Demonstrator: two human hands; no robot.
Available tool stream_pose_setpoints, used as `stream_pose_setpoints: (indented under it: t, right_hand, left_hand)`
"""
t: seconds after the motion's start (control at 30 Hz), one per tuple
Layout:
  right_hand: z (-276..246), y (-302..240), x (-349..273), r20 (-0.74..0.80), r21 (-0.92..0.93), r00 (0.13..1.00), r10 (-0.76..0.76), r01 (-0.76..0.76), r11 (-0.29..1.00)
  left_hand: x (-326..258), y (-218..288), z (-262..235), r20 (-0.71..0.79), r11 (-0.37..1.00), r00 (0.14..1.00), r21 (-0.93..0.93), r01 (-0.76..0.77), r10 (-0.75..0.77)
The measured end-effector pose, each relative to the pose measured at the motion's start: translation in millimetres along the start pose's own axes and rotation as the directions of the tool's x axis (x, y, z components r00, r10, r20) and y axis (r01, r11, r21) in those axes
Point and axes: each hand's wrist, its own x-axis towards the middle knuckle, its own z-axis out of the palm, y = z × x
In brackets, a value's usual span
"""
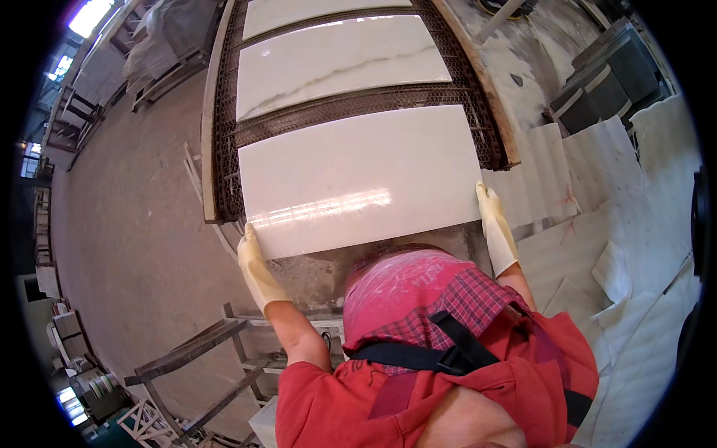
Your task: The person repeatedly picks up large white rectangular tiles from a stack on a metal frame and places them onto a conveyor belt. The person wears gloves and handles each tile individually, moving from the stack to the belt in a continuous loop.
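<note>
At the near end of the conveyor, fingers first:
Left fingers: pressed together in a cream rubber glove, laid along the near left corner of the white marble slab [358, 179]; tips curl at the edge, and whether they hook under it cannot be made out.
Left hand [254, 267]: gripping that corner, bare forearm running down to a red sleeve.
Right fingers: held together, flat against the slab's right edge near its near corner; thumb position hard to tell.
Right hand [496, 228]: gloved the same, clamped on that side edge; wrist partly hidden behind the plaid apron [418, 299].
Slab position: far part rests on the dark mesh conveyor belt [228, 127]; near edge overhangs the belt end, between the two hands.
Beyond it: second veined slab [340, 63] lies further up the belt, apart from the first; a third is cut off by the top of the frame.
Right side: corrugated white sheets [627, 194] on the floor, edges bent by the lens.
Lower left: metal frame stand [202, 358], partly cut off.
</note>
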Motion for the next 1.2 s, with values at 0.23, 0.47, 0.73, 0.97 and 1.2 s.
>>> stream_pose_setpoints:
  t: [0.23, 0.47, 0.73, 0.97, 1.2]
  right_hand:
    - [7.5, -5.3, 8.1, 0.019, 0.009, 1.000, -0.024, 0.024, 1.000]
    - [5.2, 24.4, 48.3, 0.021, -0.036, 0.999, -0.049, 0.050, 0.998]
    - [9.8, 7.0, 45.5, 0.106, 0.036, 0.994, -0.003, 0.000, 0.999]
    - [-0.8, 34.3, 83.3, 0.210, 0.111, 0.978, 0.019, -0.043, 0.993]
    - [-9.1, -25.9, 29.4, 0.347, 0.202, 0.936, 0.056, -0.133, 0.970]
  left_hand:
    - [10.5, -6.3, -1.8, -0.033, 0.999, 0.999, 0.042, -0.019, 0.020]
    - [-7.9, 20.0, 9.9, -0.053, 0.993, 0.998, 0.108, -0.038, 0.044]
    - [-13.6, 22.5, -1.6, -0.068, 0.992, 0.997, 0.122, -0.019, 0.027]
    - [-35.0, 8.5, 3.1, -0.050, 0.851, 0.999, -0.525, -0.010, -0.019]
    - [-70.0, -192.3, 32.6, 0.188, 0.105, 0.954, -0.971, 0.217, -0.233]
